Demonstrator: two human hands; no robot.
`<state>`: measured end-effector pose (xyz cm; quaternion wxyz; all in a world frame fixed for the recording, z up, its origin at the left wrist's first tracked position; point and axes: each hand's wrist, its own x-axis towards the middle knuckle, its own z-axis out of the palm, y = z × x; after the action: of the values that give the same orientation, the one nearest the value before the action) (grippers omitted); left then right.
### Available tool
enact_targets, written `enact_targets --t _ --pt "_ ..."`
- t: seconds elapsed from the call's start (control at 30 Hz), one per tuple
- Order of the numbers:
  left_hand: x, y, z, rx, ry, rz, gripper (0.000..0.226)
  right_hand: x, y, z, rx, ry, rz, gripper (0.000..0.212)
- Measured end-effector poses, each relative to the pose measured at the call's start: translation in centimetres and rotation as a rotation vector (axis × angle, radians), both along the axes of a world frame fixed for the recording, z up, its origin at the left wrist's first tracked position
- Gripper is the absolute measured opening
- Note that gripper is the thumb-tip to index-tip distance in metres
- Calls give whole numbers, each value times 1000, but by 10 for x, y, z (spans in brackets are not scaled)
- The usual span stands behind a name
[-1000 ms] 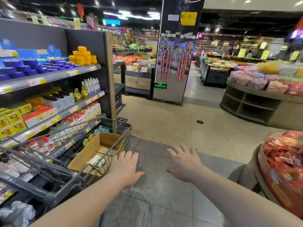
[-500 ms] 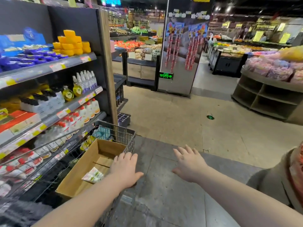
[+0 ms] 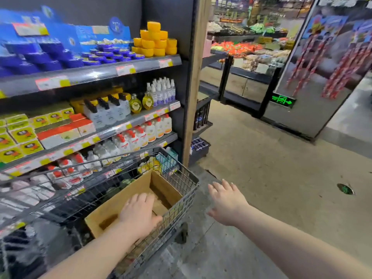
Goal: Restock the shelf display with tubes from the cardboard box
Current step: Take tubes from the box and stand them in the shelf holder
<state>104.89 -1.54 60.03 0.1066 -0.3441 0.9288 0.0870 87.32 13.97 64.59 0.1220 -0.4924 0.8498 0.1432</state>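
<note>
— Where do we find the cardboard box point(image 3: 114, 202)?

— It sits in the front end of the wire cart point(image 3: 179, 210) with its top open. The cart stands just beside the shelf display point(image 3: 96, 74).

— And our left grip point(image 3: 138, 215)?

— It is down inside the box, palm down, fingers straight and a little spread, closed round nothing. It is blurred, so we cannot tell whether it touches the bottom of the box.

— The tubes?

— Whatever lies under our hand is hidden, so we cannot tell.

— Our right grip point(image 3: 226, 204)?

— That one is loose as well, fingers spread and palm down. It hovers over the grey floor point(image 3: 201, 248) to the right of the cart, apart from the rim.

— What do we see on the shelves?

— Yellow jars point(image 3: 155, 41) are stacked at the right end of the top shelf, with blue tins point(image 3: 108, 55) just beside them. One shelf down stand pump bottles point(image 3: 108, 111) with black tops, and clear spray bottles point(image 3: 163, 89) at the right end. Lower still are white bottles with red caps point(image 3: 141, 135), just behind the cart's far rim.
</note>
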Motion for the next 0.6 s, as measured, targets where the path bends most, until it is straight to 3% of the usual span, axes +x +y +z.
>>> enact_targets --t 0.17,0.6 --pt "-8 -4 -12 45 -47 165 75 -41 -55 -18 28 -49 162 77" --pt "27 -117 -69 183 -180 486 75 -21 -232 -95 246 -129 481 68"
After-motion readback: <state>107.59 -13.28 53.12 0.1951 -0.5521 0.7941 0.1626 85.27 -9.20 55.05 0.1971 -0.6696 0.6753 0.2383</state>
